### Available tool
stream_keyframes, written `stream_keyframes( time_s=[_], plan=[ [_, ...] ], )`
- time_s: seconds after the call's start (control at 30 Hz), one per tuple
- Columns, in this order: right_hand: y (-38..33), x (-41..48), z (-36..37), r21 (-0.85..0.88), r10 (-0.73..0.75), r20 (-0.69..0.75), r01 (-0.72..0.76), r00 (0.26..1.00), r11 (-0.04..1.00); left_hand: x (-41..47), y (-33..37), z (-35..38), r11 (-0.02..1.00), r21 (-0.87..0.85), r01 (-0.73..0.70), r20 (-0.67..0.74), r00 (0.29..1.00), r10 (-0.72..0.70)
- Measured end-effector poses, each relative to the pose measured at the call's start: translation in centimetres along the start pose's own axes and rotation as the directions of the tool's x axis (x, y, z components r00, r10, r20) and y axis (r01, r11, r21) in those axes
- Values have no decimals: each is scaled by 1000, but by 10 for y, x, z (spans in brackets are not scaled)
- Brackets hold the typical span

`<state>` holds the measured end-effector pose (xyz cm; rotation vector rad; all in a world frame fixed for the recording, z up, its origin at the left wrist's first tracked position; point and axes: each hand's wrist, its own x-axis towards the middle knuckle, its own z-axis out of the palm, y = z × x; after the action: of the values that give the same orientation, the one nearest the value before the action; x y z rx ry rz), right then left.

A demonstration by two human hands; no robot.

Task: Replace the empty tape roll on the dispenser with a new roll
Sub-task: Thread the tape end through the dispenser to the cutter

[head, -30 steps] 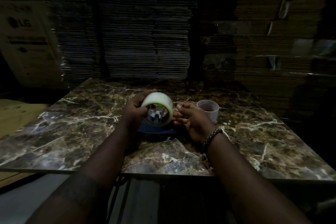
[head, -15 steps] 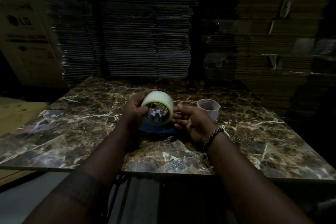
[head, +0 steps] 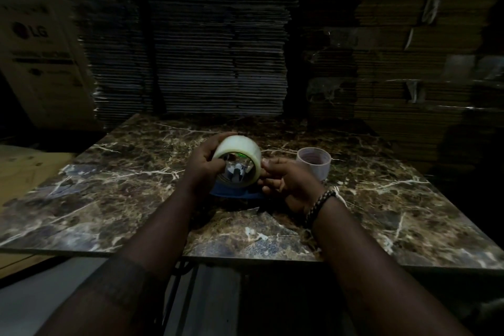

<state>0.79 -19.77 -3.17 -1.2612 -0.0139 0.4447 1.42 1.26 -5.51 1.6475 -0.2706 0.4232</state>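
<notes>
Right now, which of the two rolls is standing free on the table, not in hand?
The empty core, standing on end on the marble table right of the hands. The full roll is gripped by the left hand.

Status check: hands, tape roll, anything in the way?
Left hand grips new roll over dispenser. Right hand at its edge. Empty core aside.
</notes>
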Motion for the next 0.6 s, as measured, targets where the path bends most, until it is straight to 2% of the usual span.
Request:
stream_keyframes(
  time_s=[0.2, 0.6],
  plan=[
    [-1, -1, -2, 9, 15, 11, -15, 1000, 1000, 1, -2, 3, 999, 41, -28, -13, 999, 29],
    [-1, 1, -1, 44, -45, -22, 46, 999, 998, 0, 2, 2, 996, 78, -47, 15, 999, 46]
  ],
)
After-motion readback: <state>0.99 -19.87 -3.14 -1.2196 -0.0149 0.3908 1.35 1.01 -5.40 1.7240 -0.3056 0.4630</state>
